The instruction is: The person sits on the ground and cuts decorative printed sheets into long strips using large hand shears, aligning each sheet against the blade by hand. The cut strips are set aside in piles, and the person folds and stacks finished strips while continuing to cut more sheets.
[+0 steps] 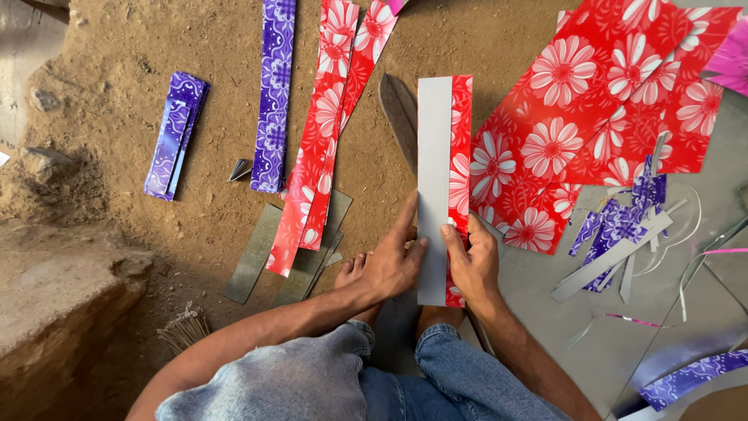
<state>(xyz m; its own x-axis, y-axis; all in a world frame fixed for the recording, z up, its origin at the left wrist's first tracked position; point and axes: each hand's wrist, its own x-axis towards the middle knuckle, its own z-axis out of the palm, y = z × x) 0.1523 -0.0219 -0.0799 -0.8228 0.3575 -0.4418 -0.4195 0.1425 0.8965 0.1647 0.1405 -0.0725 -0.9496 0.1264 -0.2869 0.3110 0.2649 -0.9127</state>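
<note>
Two hands pinch the strip (436,187), left hand (393,265) on its grey side, right hand (471,265) on the red edge; fold wants aligned edges, firm crease.

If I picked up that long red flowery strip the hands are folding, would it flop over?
Probably a little. The strip looks like thin, light sheet, yet it lies flat and straight, so it seems fairly stiff. Its glossy face may be slippery. The left hand and right hand both press it down.
</note>
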